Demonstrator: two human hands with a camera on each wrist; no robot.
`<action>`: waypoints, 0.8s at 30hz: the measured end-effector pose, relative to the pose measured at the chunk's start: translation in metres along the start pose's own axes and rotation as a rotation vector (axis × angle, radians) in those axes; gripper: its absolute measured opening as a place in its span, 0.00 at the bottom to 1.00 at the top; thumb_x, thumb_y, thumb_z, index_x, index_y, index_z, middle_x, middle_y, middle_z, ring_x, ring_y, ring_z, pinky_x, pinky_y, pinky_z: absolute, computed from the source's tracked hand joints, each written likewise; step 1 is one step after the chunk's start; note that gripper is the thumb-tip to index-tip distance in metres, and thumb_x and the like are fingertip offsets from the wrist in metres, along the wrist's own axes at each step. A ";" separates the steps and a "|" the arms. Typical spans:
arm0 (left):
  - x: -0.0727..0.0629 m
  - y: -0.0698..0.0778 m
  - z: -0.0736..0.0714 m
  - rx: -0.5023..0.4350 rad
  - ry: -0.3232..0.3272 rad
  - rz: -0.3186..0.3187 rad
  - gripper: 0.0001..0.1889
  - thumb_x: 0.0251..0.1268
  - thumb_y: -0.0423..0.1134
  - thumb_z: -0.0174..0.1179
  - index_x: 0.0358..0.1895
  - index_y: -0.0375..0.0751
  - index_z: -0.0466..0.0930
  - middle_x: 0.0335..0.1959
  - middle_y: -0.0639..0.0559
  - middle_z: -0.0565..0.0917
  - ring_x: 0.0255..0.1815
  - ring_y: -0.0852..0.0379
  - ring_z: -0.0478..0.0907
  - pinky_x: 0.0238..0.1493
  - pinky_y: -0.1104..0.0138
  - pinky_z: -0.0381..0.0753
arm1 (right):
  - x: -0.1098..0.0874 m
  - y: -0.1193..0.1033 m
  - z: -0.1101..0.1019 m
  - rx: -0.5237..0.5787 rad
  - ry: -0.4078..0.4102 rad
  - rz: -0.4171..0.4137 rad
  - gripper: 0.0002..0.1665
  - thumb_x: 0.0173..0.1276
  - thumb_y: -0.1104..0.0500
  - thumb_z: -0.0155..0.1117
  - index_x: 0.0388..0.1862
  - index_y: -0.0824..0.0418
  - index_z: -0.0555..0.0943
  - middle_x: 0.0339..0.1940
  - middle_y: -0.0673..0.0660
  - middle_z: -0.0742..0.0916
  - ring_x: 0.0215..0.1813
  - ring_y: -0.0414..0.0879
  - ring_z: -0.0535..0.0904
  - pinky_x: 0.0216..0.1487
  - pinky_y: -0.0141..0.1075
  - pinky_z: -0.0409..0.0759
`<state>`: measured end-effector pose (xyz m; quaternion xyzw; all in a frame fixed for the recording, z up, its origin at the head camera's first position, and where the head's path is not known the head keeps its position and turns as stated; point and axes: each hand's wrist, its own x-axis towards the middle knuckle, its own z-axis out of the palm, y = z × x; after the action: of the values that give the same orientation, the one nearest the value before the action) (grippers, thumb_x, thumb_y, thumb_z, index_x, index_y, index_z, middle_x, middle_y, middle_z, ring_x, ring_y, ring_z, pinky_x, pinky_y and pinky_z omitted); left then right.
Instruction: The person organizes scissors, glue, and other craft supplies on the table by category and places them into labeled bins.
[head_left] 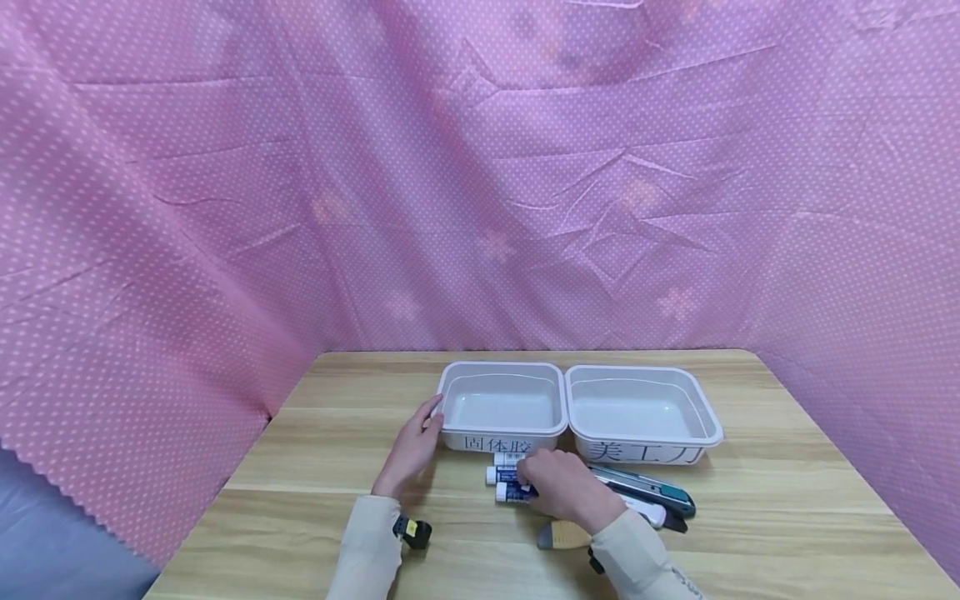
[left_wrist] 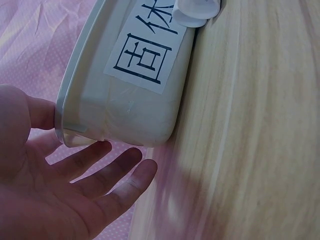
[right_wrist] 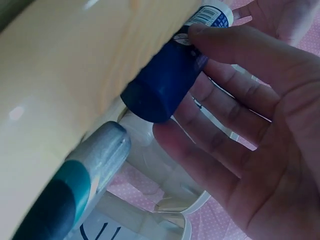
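My left hand (head_left: pixel 414 446) is at the left end of a white plastic box (head_left: pixel 452 440). Its thumb overlaps the rim and pinches it against the index finger, while the other fingers (left_wrist: pixel 117 170) extend beside the end wall. In front of that box, my right hand (head_left: pixel 564 487) grips a dark blue glue stick (right_wrist: pixel 167 75) with a white end and a barcode label, thumb on one side and fingers on the other. More glue sticks (head_left: pixel 510 493) lie by its fingertips. A utility knife with green parts (head_left: pixel 660 493) rests to its right.
A second white box (head_left: pixel 708 450), labelled in black characters, adjoins the first on its right. A white utility knife (head_left: pixel 651 512) and one with a yellow handle (head_left: pixel 567 535) lie around my right wrist. Pink dotted cloth (head_left: pixel 480 208) hangs behind the wooden table (head_left: pixel 795 508).
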<state>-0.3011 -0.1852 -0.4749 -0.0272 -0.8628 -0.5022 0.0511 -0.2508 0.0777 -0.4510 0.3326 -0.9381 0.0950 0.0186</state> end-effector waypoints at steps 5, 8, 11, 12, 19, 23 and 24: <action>0.000 0.000 0.000 -0.001 0.004 -0.005 0.26 0.84 0.44 0.45 0.79 0.46 0.63 0.77 0.34 0.67 0.71 0.33 0.71 0.71 0.38 0.69 | 0.000 0.001 -0.002 0.025 0.014 -0.008 0.09 0.57 0.62 0.78 0.36 0.54 0.87 0.26 0.45 0.81 0.25 0.37 0.70 0.26 0.27 0.73; 0.000 0.000 -0.001 -0.003 0.002 -0.007 0.26 0.84 0.44 0.45 0.79 0.46 0.63 0.77 0.34 0.66 0.71 0.32 0.71 0.71 0.38 0.69 | 0.000 0.002 -0.004 0.034 0.033 -0.019 0.09 0.57 0.63 0.78 0.35 0.54 0.86 0.26 0.45 0.81 0.25 0.36 0.70 0.26 0.27 0.73; 0.000 -0.001 -0.001 -0.006 0.004 -0.003 0.26 0.83 0.44 0.45 0.79 0.46 0.63 0.77 0.35 0.66 0.72 0.32 0.70 0.72 0.38 0.68 | 0.000 0.003 -0.004 0.038 0.048 -0.028 0.09 0.57 0.63 0.77 0.34 0.54 0.85 0.26 0.45 0.80 0.26 0.36 0.70 0.26 0.28 0.73; 0.000 -0.001 -0.001 -0.006 0.003 -0.006 0.26 0.83 0.44 0.45 0.79 0.46 0.63 0.78 0.35 0.65 0.72 0.32 0.70 0.72 0.38 0.68 | 0.000 0.004 -0.004 0.037 0.053 -0.031 0.09 0.57 0.63 0.77 0.34 0.54 0.85 0.26 0.45 0.80 0.26 0.36 0.70 0.26 0.28 0.74; 0.001 -0.002 0.000 -0.005 0.006 -0.002 0.26 0.84 0.44 0.45 0.79 0.46 0.63 0.77 0.35 0.66 0.71 0.32 0.71 0.72 0.38 0.68 | 0.002 0.004 -0.004 0.010 0.108 -0.057 0.11 0.56 0.63 0.76 0.38 0.54 0.85 0.31 0.44 0.82 0.29 0.36 0.72 0.28 0.29 0.77; 0.001 -0.002 0.000 -0.002 0.007 0.005 0.25 0.84 0.44 0.45 0.78 0.45 0.64 0.76 0.33 0.67 0.69 0.32 0.73 0.70 0.39 0.71 | 0.003 0.004 -0.004 -0.003 0.137 -0.069 0.12 0.56 0.62 0.75 0.39 0.54 0.84 0.33 0.44 0.83 0.31 0.36 0.73 0.29 0.29 0.78; 0.002 -0.002 0.000 -0.004 0.007 0.006 0.25 0.84 0.44 0.45 0.78 0.46 0.64 0.76 0.33 0.67 0.69 0.32 0.74 0.69 0.39 0.72 | 0.003 0.004 -0.005 0.001 0.136 -0.065 0.11 0.57 0.62 0.75 0.39 0.53 0.84 0.33 0.44 0.84 0.31 0.36 0.73 0.30 0.29 0.79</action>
<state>-0.3029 -0.1859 -0.4768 -0.0283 -0.8616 -0.5037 0.0557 -0.2559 0.0799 -0.4467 0.3559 -0.9232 0.1171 0.0852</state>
